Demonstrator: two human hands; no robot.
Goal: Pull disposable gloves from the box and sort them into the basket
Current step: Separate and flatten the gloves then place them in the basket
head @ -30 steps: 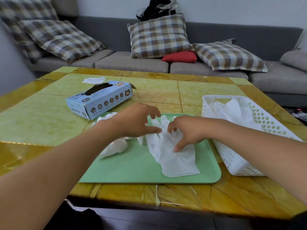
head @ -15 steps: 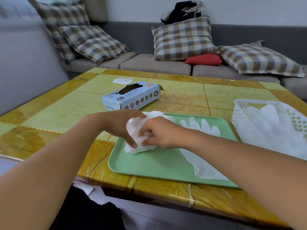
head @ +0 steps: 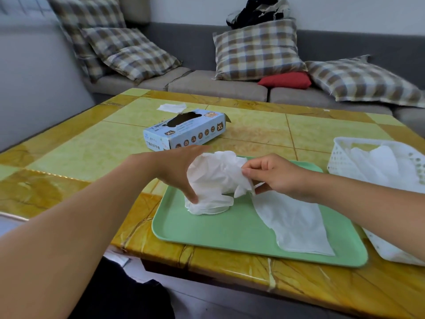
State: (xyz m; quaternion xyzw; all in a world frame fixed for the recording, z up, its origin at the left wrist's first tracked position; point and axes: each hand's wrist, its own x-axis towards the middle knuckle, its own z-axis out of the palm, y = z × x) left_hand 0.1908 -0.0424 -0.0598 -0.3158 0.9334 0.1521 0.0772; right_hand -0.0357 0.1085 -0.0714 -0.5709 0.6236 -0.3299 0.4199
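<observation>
While the crumpled glove (head: 213, 183) sits bunched at the left end of the green tray (head: 230, 233), we work at smoothing it: our left hand (head: 177, 169) holds its side with thumb pressed low, our right hand (head: 273, 174) pinches its edge. Next we likely need to spread it flat beside the flattened glove (head: 294, 224), then carry both to the white basket (head: 340, 155). The glove box (head: 184, 132) lies beyond on the table (head: 92, 153).

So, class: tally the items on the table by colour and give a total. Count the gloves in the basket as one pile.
White: 5 – crumpled glove, flat glove, basket, glove pile, paper scrap
Green: 1 – tray
Blue: 1 – glove box
Total: 7
</observation>
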